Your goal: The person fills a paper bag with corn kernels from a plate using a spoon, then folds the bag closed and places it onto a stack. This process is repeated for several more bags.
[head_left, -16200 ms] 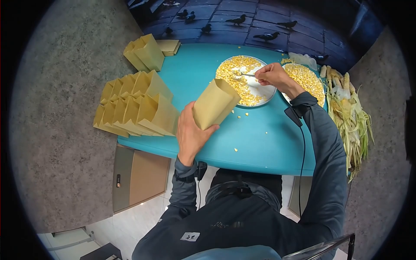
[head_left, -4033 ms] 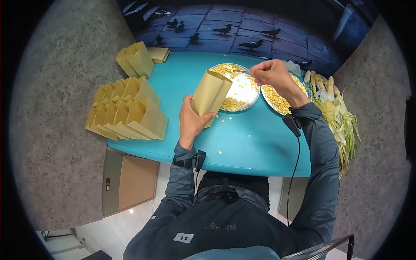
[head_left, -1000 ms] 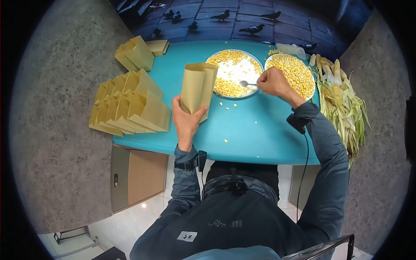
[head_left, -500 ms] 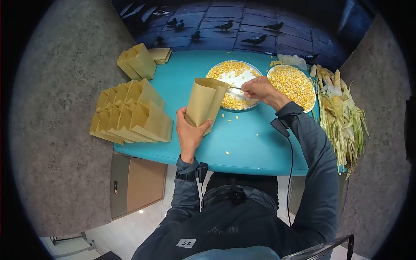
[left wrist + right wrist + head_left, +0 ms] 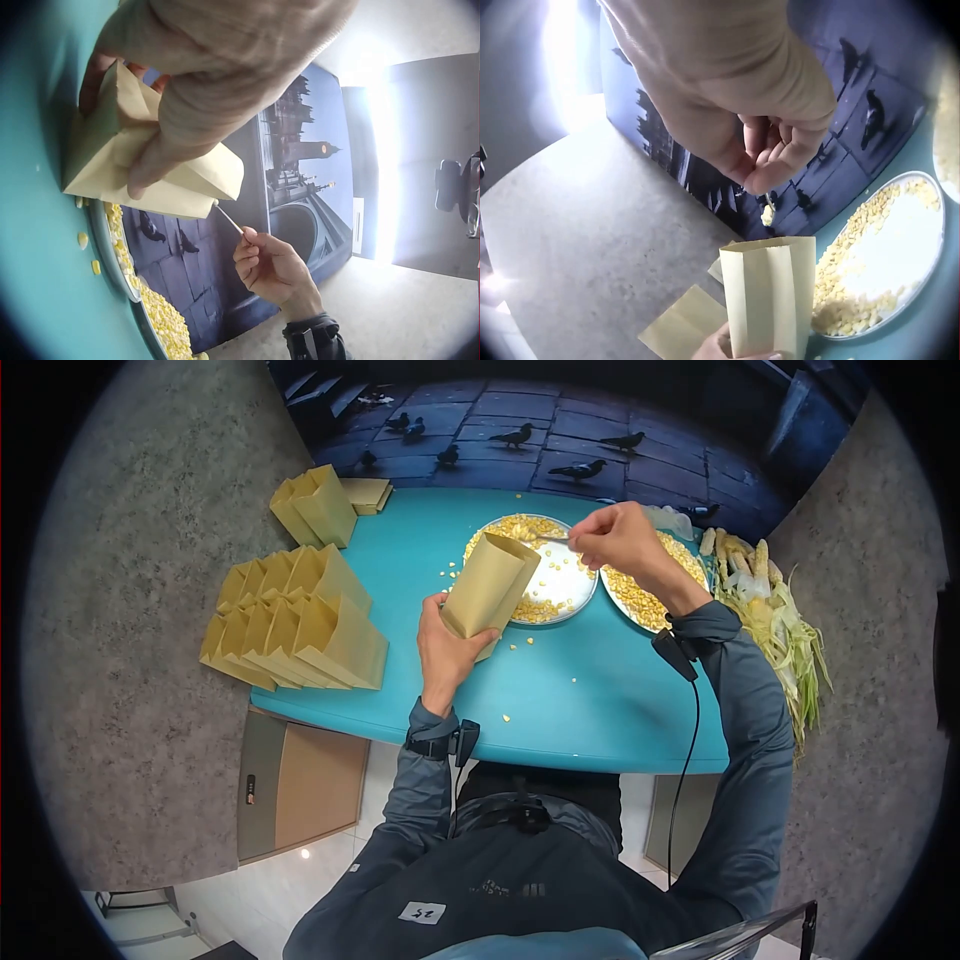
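Observation:
My left hand [image 5: 445, 650] grips a brown paper bag [image 5: 490, 585] around its lower part, fingers on one side and thumb on the other. The bag is tilted to the right, its mouth up. My right hand [image 5: 625, 545] pinches the handle of a metal spoon [image 5: 552, 539] between thumb and fingertips. Corn kernels [image 5: 767, 215] sit on the spoon's bowl, close above the bag's mouth in the right wrist view. Behind the bag lies a white round plate [image 5: 568, 582], its kernels gathered mostly round the rim. The bag's inside is hidden.
A second plate of kernels [image 5: 645, 600] stands partly under my right forearm. Corn cobs and husks [image 5: 770, 615] lie at the right edge. Rows of open paper bags [image 5: 340, 635] stand at left, with more bags [image 5: 325, 505] behind. Loose kernels dot the teal table [image 5: 600, 720].
My right hand has lifted the spoon from over the plate to the bag's mouth, and the bag leans further right. Compared with 16 seconds ago, more of the plate's white bottom shows.

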`<state>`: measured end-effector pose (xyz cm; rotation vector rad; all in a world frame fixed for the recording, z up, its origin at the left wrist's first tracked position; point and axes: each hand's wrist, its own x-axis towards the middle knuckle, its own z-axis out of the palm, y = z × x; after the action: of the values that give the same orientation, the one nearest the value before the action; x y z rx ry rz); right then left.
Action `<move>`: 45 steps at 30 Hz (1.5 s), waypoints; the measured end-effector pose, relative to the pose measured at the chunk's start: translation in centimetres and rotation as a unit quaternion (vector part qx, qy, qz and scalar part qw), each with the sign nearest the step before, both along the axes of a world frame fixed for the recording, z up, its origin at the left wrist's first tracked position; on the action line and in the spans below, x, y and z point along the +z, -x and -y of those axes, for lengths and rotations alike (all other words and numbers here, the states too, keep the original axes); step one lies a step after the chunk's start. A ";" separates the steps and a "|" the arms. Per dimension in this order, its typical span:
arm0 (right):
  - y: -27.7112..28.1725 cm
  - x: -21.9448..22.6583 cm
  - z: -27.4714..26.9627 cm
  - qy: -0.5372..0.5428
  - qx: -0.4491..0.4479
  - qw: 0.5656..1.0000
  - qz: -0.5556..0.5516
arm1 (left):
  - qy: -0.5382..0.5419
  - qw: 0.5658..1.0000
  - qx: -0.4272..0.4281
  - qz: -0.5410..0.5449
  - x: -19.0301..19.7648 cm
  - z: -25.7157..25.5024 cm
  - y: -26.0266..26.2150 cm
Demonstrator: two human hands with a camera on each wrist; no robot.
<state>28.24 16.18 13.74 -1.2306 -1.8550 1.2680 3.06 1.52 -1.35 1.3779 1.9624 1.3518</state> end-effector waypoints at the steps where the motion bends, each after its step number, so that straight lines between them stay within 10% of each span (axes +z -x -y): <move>1: 0.2 -0.1 0.4 -0.039 0.033 0.997 0.056 | -0.001 1.000 0.000 -0.001 -0.2 -0.1 -0.1; 3: 0.4 -1.3 1.1 -0.129 0.054 0.986 0.092 | -0.004 1.000 -0.001 -0.003 -0.3 -0.2 -0.4; 5: 0.6 -1.7 1.8 -0.466 0.130 0.861 0.155 | -0.002 1.000 -0.003 0.008 -0.2 -0.1 -0.6; 7: 0.5 -1.8 2.1 -0.482 0.121 0.853 0.161 | -0.005 1.000 0.002 0.006 -0.3 0.1 -0.6; 17: 0.0 -11.4 -3.2 -0.212 -0.057 0.950 0.223 | -0.034 0.996 0.052 0.058 -0.9 2.9 2.2; 22: 4.0 -13.7 -5.4 -0.169 0.009 0.975 0.142 | -0.040 0.996 0.061 0.046 -1.3 3.7 3.3; 27: 4.3 -13.7 -6.8 -0.238 0.100 0.954 0.155 | -0.036 0.996 0.074 0.044 -1.0 4.4 4.1; 33: 1.3 -11.1 -5.9 -0.033 0.167 0.970 0.175 | -0.046 0.994 0.072 0.074 -1.2 4.3 4.3; 45: -0.6 -8.1 -4.0 0.211 0.013 0.976 -0.059 | -0.019 0.998 0.049 0.043 -0.2 3.1 2.5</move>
<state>28.88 20.21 5.65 -1.3089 -1.5673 1.7726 0.56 -1.53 -1.58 1.2334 1.9807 1.4744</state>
